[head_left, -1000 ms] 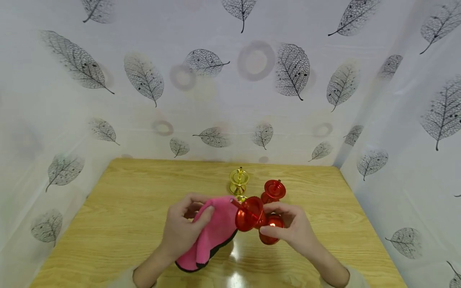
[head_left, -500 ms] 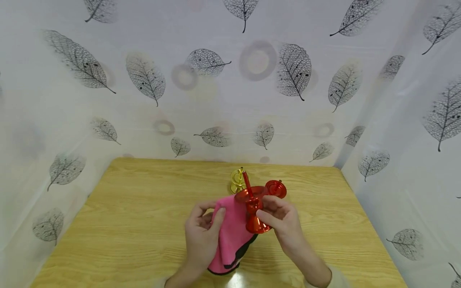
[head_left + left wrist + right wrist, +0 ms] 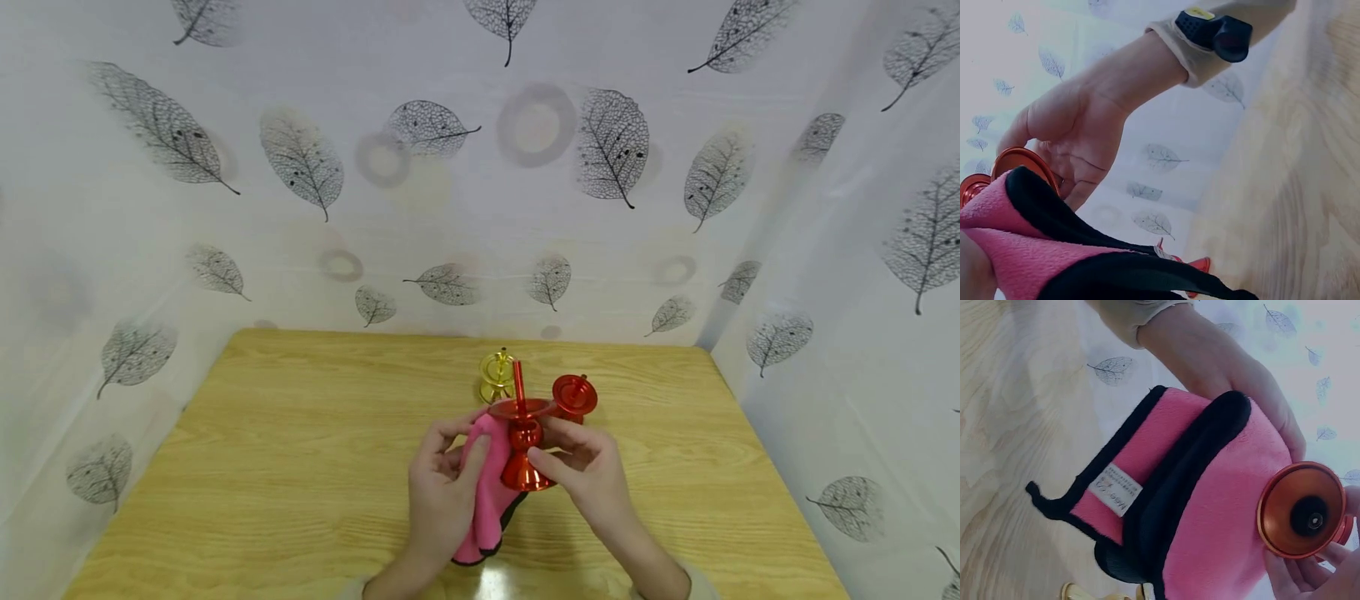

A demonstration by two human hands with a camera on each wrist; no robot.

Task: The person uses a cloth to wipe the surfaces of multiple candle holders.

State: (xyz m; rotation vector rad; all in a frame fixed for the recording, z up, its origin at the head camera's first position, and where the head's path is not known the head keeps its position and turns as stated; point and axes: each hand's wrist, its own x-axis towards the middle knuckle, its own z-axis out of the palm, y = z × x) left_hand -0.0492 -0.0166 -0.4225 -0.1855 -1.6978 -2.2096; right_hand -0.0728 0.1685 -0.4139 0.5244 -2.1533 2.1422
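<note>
My right hand (image 3: 588, 471) holds a shiny red candle holder (image 3: 527, 475) by its stem, between thumb and fingers. It stands nearly upright in the air, with a thin rod rising from its dish. The hollow underside of its base (image 3: 1275, 512), with a nut in the middle, faces the right wrist view. In my left hand (image 3: 446, 492) is a folded pink cloth (image 3: 487, 492) with black edging, the thumb lying over it. The cloth lies against the left side of the candle holder. A white label (image 3: 1116, 489) shows on the cloth in the right wrist view.
A second red candle holder (image 3: 575, 393) stands on the wooden table (image 3: 315, 442) behind my right hand. To its left, farther back, is a gold candle holder (image 3: 497, 367), partly covered by the held one. A leaf-patterned white sheet (image 3: 465, 208) surrounds the table's back and sides.
The red candle holder in my right hand has turned from tilted to nearly upright. My left hand has moved right with the pink cloth, which is bunched more closely against the candle holder.
</note>
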